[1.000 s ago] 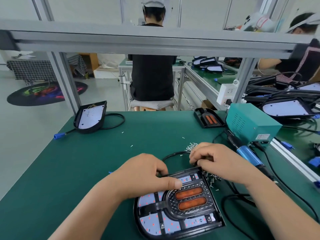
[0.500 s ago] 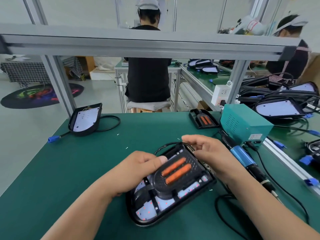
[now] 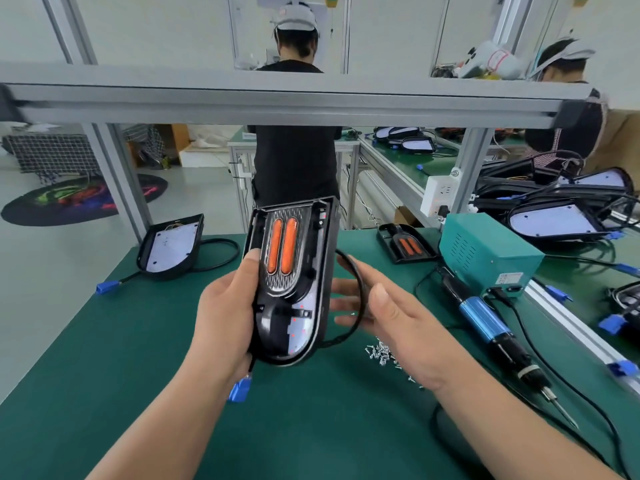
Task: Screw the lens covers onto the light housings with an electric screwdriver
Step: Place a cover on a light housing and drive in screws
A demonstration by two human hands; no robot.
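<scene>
Black plastic light housing [image 3: 325, 258], rounded at the near end, carrying a ribbed lens cover with two orange strips [image 3: 282, 251]: held up off the green-matted counter [image 3: 104, 341], nearly upright, face toward the wearer. Left hand [image 3: 225, 317]: fingers wrapped round the housing's left edge, thumb on the cover's rim. Right hand [image 3: 405, 327]: fingers [image 3: 341, 320] straight and spread just beside the housing's right edge, behind its black cable loop [image 3: 360, 292]; contact with the cable cannot be told. Blue electric screwdriver [image 3: 485, 318]: lying on the counter to the right, in neither hand. Heap of small silver screws [image 3: 381, 353]: near the right wrist. Step, by judgement: checking or turning the assembly. Next need: housing laid flat, screw picked, driver taken up.
</scene>
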